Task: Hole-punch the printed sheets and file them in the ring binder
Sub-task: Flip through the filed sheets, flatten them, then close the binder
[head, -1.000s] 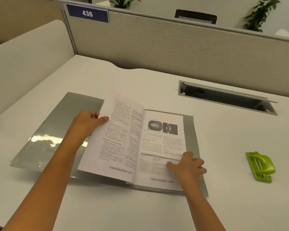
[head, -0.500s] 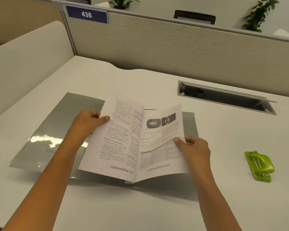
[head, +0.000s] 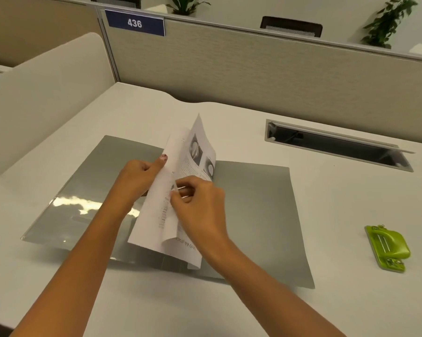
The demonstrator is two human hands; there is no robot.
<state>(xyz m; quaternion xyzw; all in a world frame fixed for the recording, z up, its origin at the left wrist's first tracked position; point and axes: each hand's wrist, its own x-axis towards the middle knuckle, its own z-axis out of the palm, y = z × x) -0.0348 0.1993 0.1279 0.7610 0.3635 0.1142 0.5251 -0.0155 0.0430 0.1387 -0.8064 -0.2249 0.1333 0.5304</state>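
A grey binder (head: 258,215) lies open and flat on the white desk. Above its spine the printed sheets (head: 180,166) stand nearly upright, folded together like a closing book. My left hand (head: 137,176) holds the left sheet from behind, thumb against the paper. My right hand (head: 200,210) pinches the right sheet and presses it toward the left one. The binder's rings are hidden behind the paper and hands. A green hole punch (head: 387,248) rests on the desk at the right, apart from both hands.
A cable slot with a raised lid (head: 339,144) is sunk into the desk at the back right. Beige partition walls (head: 253,69) close off the back and left. A blue plate reading 436 (head: 135,23) hangs on the partition.
The right sheet was lying flat on the binder; my right hand lifted it and swung it left against the left sheet. The right half of the binder is now bare.
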